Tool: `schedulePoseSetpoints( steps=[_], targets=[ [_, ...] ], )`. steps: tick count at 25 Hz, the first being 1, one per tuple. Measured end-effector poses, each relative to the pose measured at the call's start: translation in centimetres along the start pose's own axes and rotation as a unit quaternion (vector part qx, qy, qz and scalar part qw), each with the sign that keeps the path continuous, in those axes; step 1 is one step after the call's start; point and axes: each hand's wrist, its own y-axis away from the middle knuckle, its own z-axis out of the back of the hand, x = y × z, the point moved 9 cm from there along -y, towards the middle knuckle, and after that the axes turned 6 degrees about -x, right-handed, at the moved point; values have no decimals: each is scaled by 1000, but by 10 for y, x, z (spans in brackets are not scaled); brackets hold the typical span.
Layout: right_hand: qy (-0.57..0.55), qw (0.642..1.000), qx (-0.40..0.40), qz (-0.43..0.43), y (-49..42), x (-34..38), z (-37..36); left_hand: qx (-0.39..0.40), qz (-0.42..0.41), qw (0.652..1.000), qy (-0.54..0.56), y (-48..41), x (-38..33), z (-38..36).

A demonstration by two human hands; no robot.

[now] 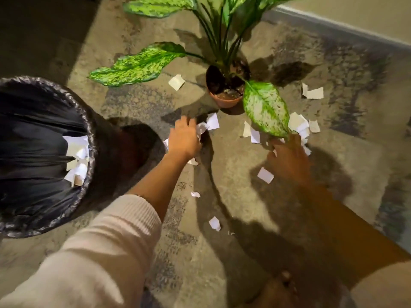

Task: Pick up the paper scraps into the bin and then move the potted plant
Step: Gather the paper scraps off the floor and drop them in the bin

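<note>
White paper scraps (265, 175) lie scattered on the rug around a potted plant (225, 94) in a terracotta pot. My left hand (184, 137) is curled around several scraps (210, 123) just in front of the pot. My right hand (289, 160) reaches under a drooping leaf (264, 107) and grips scraps (300, 126) there; its fingers are blurred. The bin (44, 152), lined with a black bag, stands at the left with scraps inside.
More scraps lie behind the pot at left (176, 82) and right (313, 92), and nearer me (214, 223). A wall and baseboard (333, 25) run along the upper right. The patterned rug (244, 207) covers the floor.
</note>
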Motion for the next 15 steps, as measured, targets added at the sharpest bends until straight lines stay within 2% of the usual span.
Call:
schedulePoseSetpoints(
  steps=[2, 4, 5, 6, 9, 12, 15],
  targets=[
    [17, 999, 23, -20, -20, -11, -20, 19, 39, 999, -32, -25, 18, -13],
    [24, 999, 10, 33, -31, 15, -26, 12, 57, 998, -34, -45, 33, -19],
    [35, 994, -45, 98, -34, 38, -24, 2, 60, 998, -20, -54, 39, -22],
    [12, 987, -67, 145, -37, 61, -29, -7, 57, 998, -6, -64, 45, -25],
    [-57, 988, 11, 146, -54, 118, -63, -15, 50, 999, 2, -89, 55, -31],
    [-16, 984, 20, 176, -75, 166, -89, -40, 40, 998, -8, -117, 64, -28],
    [19, 987, 102, 126, -95, 189, -123, -51, 23, 998, -1, -145, 73, -20]
  ],
)
